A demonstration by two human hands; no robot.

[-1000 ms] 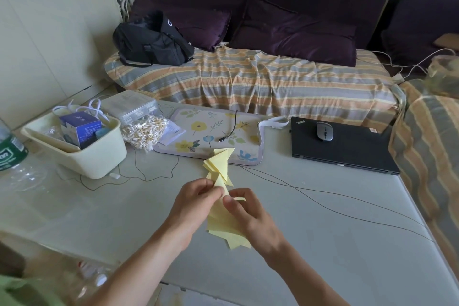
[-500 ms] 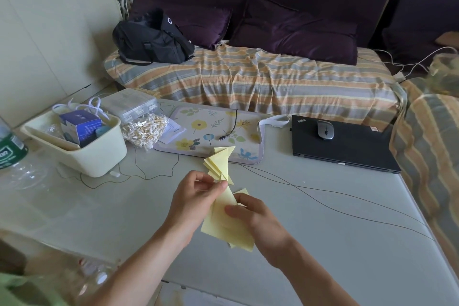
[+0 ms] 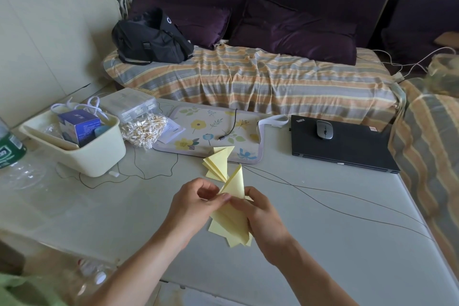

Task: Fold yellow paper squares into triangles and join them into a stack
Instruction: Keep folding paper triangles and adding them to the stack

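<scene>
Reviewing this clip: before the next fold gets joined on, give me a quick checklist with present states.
1. Left hand pinches the yellow paper: ok.
2. Right hand grips the same paper: ok.
3. Folded flap stands up, crease visible: ok.
4. Finished stack lies on the table just beyond the hands: ok.
5. Black cable runs close by the work: not ok.
6. Flap seated in a pocket: cannot tell.

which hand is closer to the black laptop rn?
Right. The right hand grips the yellow paper pieces on the side toward the black laptop, which lies farther back to its right. The left hand pinches the paper from the opposite side.
</scene>
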